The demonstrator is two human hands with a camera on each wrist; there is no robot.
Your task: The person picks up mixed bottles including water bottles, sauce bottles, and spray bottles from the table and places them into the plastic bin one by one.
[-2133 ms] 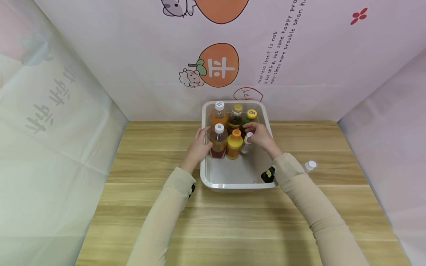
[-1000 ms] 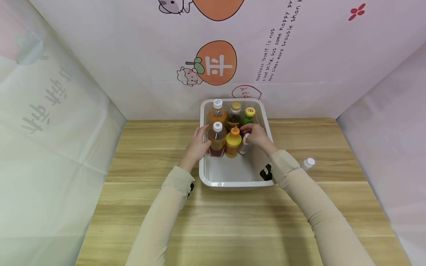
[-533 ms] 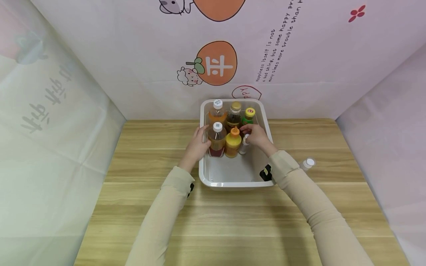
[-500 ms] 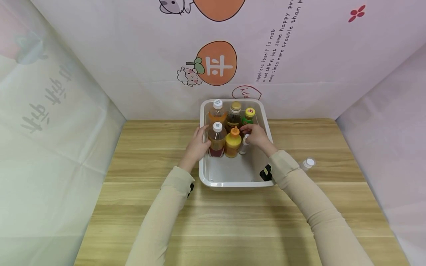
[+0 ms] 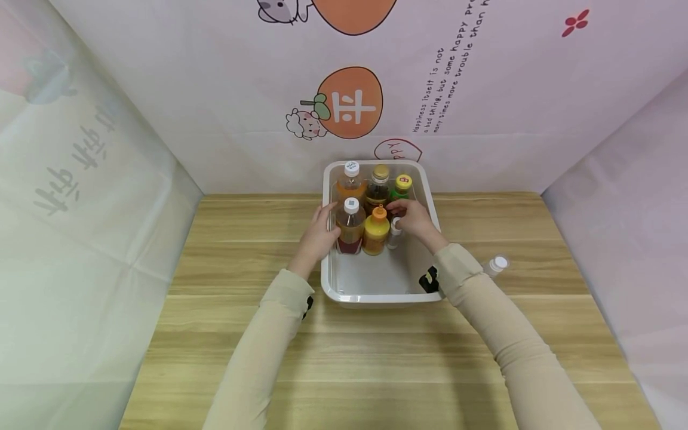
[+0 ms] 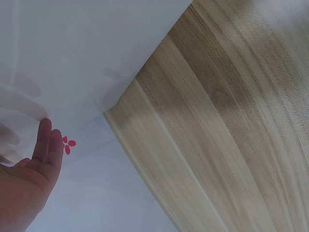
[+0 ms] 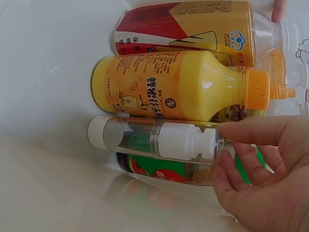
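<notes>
My right hand [image 5: 414, 220] pinches the top of a small clear bottle with white parts [image 7: 181, 140] between thumb and fingers. The small bottle stands in the white bin [image 5: 382, 298], beside a yellow squeeze bottle with an orange nozzle cap [image 7: 154, 87]. My left hand [image 5: 317, 236] reaches over the bin's left rim, fingers fairly straight, by a white-capped bottle with a red and yellow label [image 5: 350, 230]. A fingertip [image 7: 278, 9] shows at that bottle's neck in the right wrist view. Behind the small bottle is a yellow-capped green bottle [image 5: 402, 184], partly hidden by my right hand.
At the back of the bin stand a white-capped orange bottle [image 5: 352, 179] and a dark bottle with a gold cap [image 5: 379, 182]. Another white-capped bottle [image 5: 497, 264] stands on the wooden table [image 5: 344, 364] to the right, partly behind my sleeve. Printed sheeting [image 5: 242, 107] rises behind.
The small clear bottle's top has shifted slightly left in my right hand, so it stands a little more upright. My left hand and the other bottles stay in place.
</notes>
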